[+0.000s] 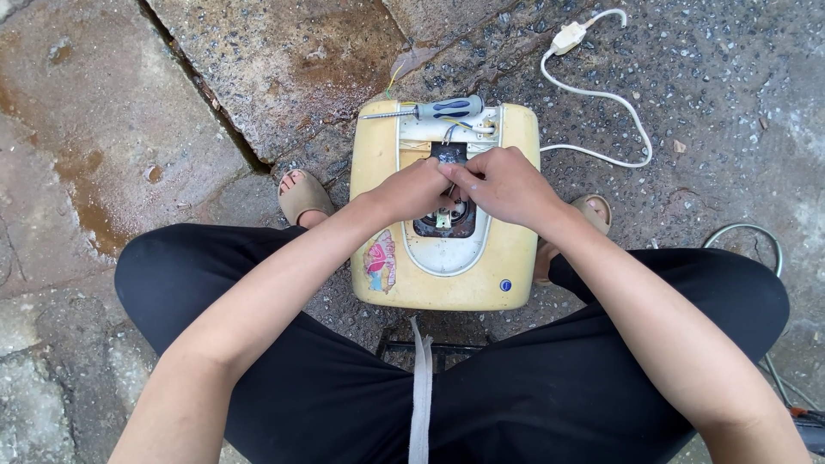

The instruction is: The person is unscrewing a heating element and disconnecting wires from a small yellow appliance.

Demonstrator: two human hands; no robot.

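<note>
Yellow appliance casing (507, 249) on wet pavement, panel open. Left hand (412, 191) and right hand (507, 185) touch, pinching small parts inside. Blue-handled screwdriver (430, 110) lies on top edge.

Ground is wet, cracked stone paving (284, 60) with dark gravelly concrete to the right. Set directly on it: yellow appliance casing (516, 258), white power cord (601, 94) with inline switch (569, 36), dry leaf (411, 60), metal ring (746, 230).

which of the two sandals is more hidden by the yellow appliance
The sandal on the person's right side: only its toe end shows past the yellow appliance and the right hand. The left sandal is mostly visible.
</note>
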